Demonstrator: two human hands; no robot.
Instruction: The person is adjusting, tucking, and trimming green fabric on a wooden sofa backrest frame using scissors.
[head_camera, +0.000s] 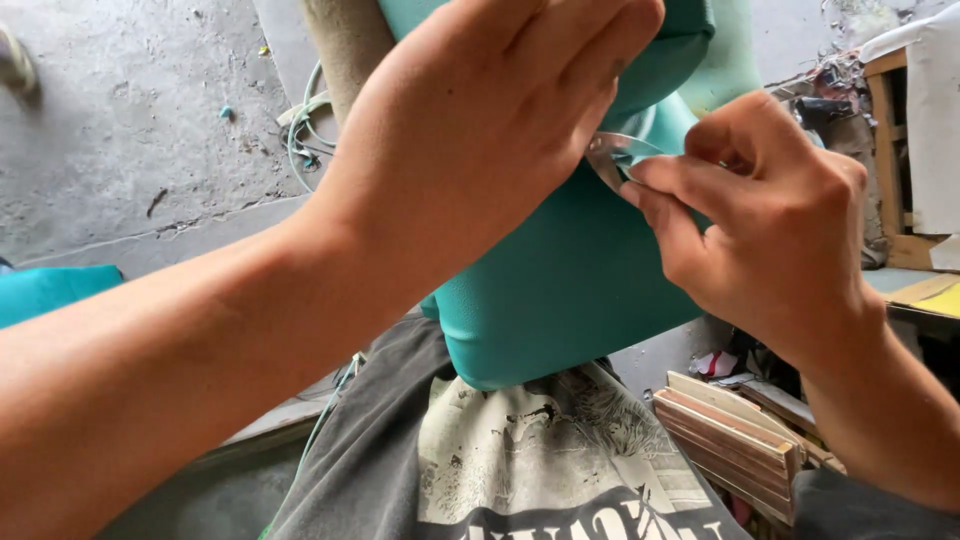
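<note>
A teal upholstered cushion (570, 270) rests against my lap, filling the middle of the head view. My left hand (480, 120) lies across its upper part, fingers curled over the top edge and pressing the teal covering. My right hand (770, 220) pinches a small curved metal tool (615, 152), likely a needle or blade, whose tip touches the covering just below my left fingers. Most of the tool is hidden inside my right fingers.
My grey printed shirt (520, 450) is below the cushion. A stack of wooden slats (730, 440) lies at the lower right, a wooden frame (890, 150) at the far right. Pale cords (300, 130) lie on the concrete floor (130, 130). Another teal piece (50, 290) sits at the left edge.
</note>
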